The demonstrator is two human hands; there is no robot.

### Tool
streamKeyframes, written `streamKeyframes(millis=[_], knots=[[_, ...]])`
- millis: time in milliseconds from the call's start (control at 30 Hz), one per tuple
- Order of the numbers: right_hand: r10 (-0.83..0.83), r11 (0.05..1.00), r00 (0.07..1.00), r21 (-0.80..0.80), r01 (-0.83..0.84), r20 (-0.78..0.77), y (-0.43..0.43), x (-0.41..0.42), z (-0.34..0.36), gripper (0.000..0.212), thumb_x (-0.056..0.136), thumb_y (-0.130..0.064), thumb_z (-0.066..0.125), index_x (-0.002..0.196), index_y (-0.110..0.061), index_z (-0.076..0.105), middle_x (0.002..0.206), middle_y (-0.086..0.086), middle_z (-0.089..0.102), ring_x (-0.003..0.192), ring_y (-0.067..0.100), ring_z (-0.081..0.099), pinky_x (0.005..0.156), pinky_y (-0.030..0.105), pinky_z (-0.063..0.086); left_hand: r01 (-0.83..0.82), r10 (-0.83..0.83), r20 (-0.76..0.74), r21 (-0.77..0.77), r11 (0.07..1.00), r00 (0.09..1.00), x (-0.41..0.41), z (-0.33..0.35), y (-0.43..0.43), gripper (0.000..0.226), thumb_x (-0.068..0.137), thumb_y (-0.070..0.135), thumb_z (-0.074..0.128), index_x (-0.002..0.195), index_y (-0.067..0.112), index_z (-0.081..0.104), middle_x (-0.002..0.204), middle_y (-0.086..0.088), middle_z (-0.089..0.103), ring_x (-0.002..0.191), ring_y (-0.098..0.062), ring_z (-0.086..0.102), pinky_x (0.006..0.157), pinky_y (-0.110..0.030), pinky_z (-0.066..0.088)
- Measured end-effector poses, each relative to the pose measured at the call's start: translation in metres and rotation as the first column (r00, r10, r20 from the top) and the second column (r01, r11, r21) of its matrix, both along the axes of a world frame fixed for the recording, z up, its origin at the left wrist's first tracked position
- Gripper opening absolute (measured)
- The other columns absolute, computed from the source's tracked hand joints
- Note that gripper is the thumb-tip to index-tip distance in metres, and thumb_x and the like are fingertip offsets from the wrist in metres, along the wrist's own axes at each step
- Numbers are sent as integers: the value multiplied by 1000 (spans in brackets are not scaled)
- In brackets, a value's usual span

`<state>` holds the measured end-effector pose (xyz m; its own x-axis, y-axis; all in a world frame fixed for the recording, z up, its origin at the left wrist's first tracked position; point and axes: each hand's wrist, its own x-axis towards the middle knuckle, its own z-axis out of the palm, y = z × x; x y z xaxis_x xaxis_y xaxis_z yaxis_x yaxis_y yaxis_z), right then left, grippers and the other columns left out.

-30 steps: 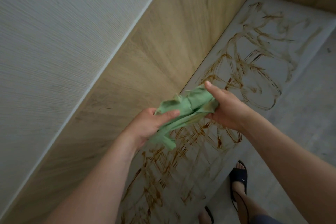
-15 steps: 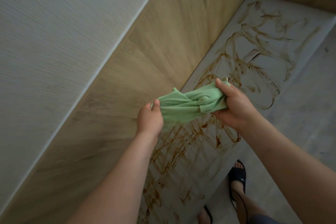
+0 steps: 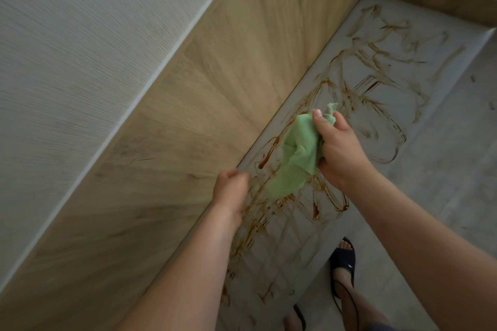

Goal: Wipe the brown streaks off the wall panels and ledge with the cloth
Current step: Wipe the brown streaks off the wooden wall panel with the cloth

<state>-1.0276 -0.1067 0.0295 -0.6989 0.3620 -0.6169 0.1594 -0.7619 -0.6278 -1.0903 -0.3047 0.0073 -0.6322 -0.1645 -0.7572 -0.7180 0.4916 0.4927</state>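
Gripping the green cloth (image 3: 298, 153) in curled fingers, the right hand (image 3: 343, 152) holds it bunched up over the ledge (image 3: 293, 252). The left hand (image 3: 231, 188), beside the cloth's hanging end, is a closed fist with nothing in it. Brown streaks (image 3: 315, 209) lie under both hands.

The cloth (image 3: 298, 153) hangs above the ledge (image 3: 435, 61), wall panels (image 3: 228, 88) to its left.
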Motion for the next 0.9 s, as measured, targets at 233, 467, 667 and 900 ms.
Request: streamKeyframes(millis=[233, 467, 667, 900], knots=[[94, 950, 970, -271, -155, -226, -9, 4, 15, 48, 105, -28, 59, 141, 2, 51, 127, 27, 61, 115, 41, 62, 105, 58, 51, -300, -12, 395, 717, 629, 919, 8, 13, 48, 85, 92, 83, 38, 146, 20, 58, 142, -16, 62, 133, -39, 57, 116, -65, 34], [160, 886, 946, 381, -263, 280, 33, 21, -8, 27, 96, -38, 71, 108, -14, 65, 107, 7, 74, 95, 25, 74, 84, 46, 63, -17, -41, 61, 737, 676, 997, -7, 29, 72, 51, 104, 36, 61, 144, 5, 55, 140, -22, 63, 130, -39, 61, 115, -61, 42], [254, 762, 809, 405, -505, 531, 30, 24, -49, 44, 97, -52, 64, 99, -9, 63, 92, 6, 64, 83, 22, 62, 74, 38, 57, 196, -177, -86, 512, 836, 980, -12, 46, 70, 42, 105, 40, 54, 136, 12, 61, 125, -5, 74, 115, -23, 71, 102, -47, 56], [198, 976, 942, 38, -216, 271, 10, 27, -71, 41, 106, -52, 48, 120, -19, 66, 122, 10, 68, 114, 26, 65, 102, 46, 53, 242, -205, -128, 479, 844, 970, -25, 68, 75, 45, 108, 45, 46, 134, 13, 62, 123, -5, 75, 115, -23, 71, 96, -42, 59]])
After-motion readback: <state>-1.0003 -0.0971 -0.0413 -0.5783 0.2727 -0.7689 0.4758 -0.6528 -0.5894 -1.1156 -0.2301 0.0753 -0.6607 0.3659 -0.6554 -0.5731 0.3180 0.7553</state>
